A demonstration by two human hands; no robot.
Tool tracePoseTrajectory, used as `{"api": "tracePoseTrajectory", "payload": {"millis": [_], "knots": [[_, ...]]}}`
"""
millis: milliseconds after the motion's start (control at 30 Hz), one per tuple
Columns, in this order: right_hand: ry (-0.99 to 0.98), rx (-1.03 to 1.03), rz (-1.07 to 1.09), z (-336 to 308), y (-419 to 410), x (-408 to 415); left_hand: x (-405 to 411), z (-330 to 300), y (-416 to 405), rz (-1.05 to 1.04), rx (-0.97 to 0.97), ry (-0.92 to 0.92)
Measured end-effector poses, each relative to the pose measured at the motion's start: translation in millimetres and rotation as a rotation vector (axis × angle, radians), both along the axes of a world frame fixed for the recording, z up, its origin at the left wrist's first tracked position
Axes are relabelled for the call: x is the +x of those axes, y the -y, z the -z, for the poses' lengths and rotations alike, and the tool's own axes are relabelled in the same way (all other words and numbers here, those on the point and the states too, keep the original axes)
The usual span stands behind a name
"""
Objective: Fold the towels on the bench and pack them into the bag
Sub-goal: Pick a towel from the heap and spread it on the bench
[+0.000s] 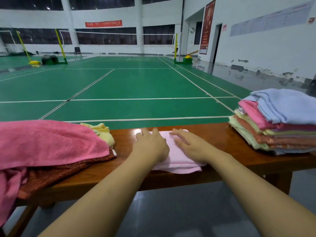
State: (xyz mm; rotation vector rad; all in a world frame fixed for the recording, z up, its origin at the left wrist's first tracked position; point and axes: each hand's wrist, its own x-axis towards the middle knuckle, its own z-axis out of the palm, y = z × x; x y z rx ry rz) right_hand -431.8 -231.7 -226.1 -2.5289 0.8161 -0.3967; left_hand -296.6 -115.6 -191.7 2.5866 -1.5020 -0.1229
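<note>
— Fingers (145,132) of my left hand (151,145) lie straight and flat on the pale pink towel (177,159); what do you see on the other side?

— My right hand (189,147) presses the same folded towel just beside it, fingers spread wide, gripping nothing. That towel sits mid-worktop (218,134), directly under both palms.

— And off to the left of the fingers?

— I see a loose heap of towels (49,146), bright pink on top. Well right of the fingers stands the folded stack (280,122), blue uppermost.
</note>
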Motion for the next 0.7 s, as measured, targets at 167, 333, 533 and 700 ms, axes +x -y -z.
{"api": "tracePoseTrajectory", "payload": {"millis": [167, 333, 533, 700], "knots": [[-0.187, -0.089, 0.106, 6.1, 1.5, 5.0, -18.0, 29.4, 9.5, -0.016, 0.224, -0.04], [-0.42, -0.187, 0.222, -16.9, -13.4, 6.5, 12.8, 32.4, 13.9, 0.147, 0.2, -0.07], [-0.544, -0.302, 0.316, -35.2, -26.8, -2.7, 48.3, 30.9, 22.7, 0.346, 0.074, 0.096], [-0.417, -0.365, 0.391, -39.5, -28.6, -4.9, 48.8, 12.1, 18.7, 0.145, -0.089, 0.23]]}}
